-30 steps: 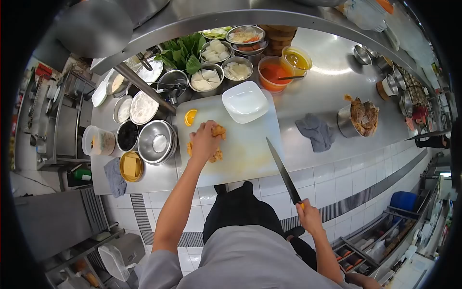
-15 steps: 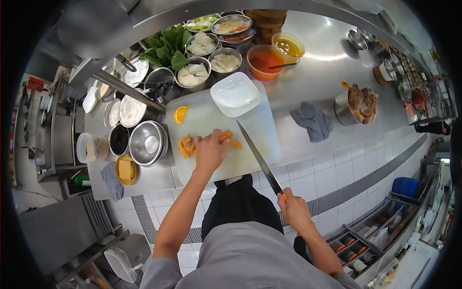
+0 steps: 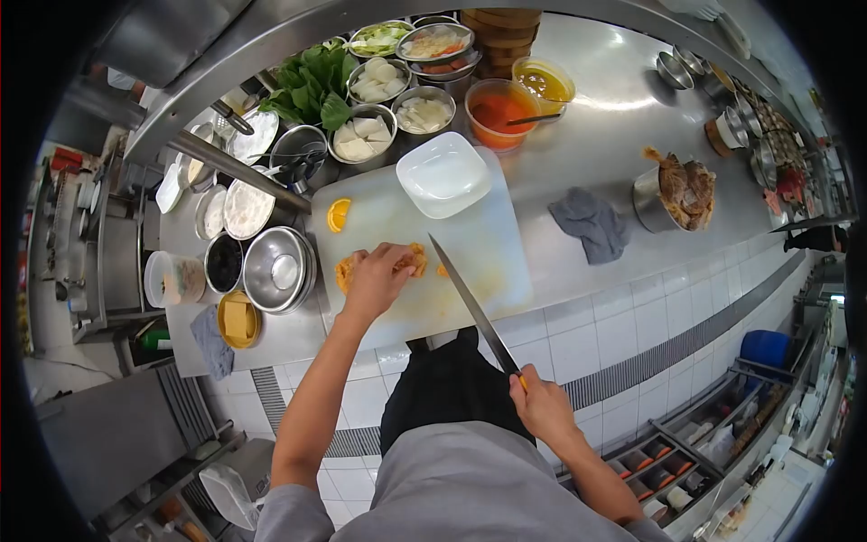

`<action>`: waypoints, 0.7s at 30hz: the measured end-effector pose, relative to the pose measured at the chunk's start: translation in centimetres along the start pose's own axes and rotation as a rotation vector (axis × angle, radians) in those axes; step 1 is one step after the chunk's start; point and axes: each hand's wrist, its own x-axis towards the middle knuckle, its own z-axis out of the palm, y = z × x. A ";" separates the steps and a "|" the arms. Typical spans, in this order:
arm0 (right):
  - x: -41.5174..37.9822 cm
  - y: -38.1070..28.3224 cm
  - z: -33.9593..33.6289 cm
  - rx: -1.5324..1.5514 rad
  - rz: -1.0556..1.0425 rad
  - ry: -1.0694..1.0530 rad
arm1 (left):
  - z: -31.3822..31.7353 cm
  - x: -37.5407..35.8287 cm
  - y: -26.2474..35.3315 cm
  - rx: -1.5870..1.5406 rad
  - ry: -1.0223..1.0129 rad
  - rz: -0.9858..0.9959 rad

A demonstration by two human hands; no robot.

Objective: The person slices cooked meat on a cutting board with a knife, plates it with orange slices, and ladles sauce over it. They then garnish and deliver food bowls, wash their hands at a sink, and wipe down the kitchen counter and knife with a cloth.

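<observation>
My left hand (image 3: 375, 278) presses down on an orange piece of food (image 3: 347, 268) lying on the white cutting board (image 3: 488, 253). My right hand (image 3: 542, 406) grips the handle of a long knife (image 3: 470, 303), whose blade angles up over the board with its tip just right of the food. A small orange scrap (image 3: 442, 269) lies beside the blade. An orange wedge (image 3: 338, 215) sits at the board's far left corner, and a white square dish (image 3: 443, 175) rests on its far edge.
Steel bowls (image 3: 280, 268) and lidded pots stand left of the board. Behind it are leafy greens (image 3: 312, 90), bowls of cut ingredients and an orange sauce tub (image 3: 501, 113). A grey cloth (image 3: 589, 223) and a pot of fried food (image 3: 682, 194) lie to the right.
The knife has swung left from beyond the board's right edge until its tip is close to the food. My left hand has shifted and regripped the food on the board.
</observation>
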 end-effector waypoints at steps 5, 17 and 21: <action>1.9 -2.5 -0.2 -0.151 -0.062 0.018 | 0.1 0.4 0.2 0.024 -0.076 -0.007; 7.8 -6.2 1.0 -0.217 -0.111 0.026 | 0.3 1.1 -2.2 -0.073 -0.126 -0.005; 3.8 -5.5 -2.1 -0.235 -0.029 -0.097 | 0.8 0.8 -2.1 -0.028 -0.114 -0.017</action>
